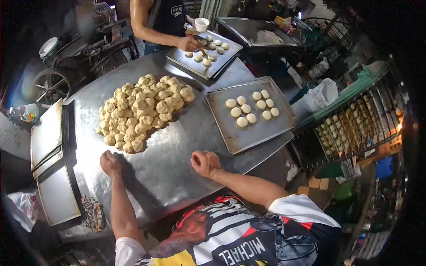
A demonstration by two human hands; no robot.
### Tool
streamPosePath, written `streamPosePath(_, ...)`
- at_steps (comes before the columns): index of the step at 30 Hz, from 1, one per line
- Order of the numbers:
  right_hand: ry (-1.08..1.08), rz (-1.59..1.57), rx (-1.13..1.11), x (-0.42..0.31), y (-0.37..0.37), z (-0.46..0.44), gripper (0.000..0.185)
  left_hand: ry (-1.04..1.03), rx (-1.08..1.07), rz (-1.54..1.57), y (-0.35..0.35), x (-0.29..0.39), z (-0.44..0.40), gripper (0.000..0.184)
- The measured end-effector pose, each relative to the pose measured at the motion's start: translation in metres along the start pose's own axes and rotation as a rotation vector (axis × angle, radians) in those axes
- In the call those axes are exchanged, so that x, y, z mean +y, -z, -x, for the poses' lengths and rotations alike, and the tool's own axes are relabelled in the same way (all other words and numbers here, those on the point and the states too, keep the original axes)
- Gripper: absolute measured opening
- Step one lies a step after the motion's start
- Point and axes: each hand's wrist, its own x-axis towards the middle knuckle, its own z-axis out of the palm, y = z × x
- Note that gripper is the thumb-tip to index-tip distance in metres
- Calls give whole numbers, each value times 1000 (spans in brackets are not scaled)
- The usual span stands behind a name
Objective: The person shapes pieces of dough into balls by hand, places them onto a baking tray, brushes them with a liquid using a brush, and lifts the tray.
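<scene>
My left hand (111, 164) is curled on the metal table, just below the near left edge of a large heap of dough pieces (142, 108). To the right, my right hand (205, 162) also rests on the metal with its fingers curled into a loose fist. Whatever lies under or inside either hand is hidden. Beyond the right hand, a baking tray (237, 142) holds several smooth round dough balls (242, 121), set in two groups. Neither hand touches the heap or the tray.
Across the metal table (164, 186), a person's hand (189, 44) holds a brush over another tray of dough balls (177, 55), near a white cup (202, 24). Flat trays (57, 195) and a crumpled cloth (92, 213) lie at the left. A loaded rack (350, 124) stands right.
</scene>
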Motion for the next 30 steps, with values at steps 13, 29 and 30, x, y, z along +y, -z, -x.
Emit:
streamPosePath(13,279,-223,-283,58,13,-15,24,99,-142,-329,58,98,188,33)
streamPosePath(29,240,-159,-153,51,6,-13,19,221,-185,-381,59,118,185,33)
streamPosePath(30,231,-127,-139,51,5,-12,19,214,-181,-367,60,118,187,33)
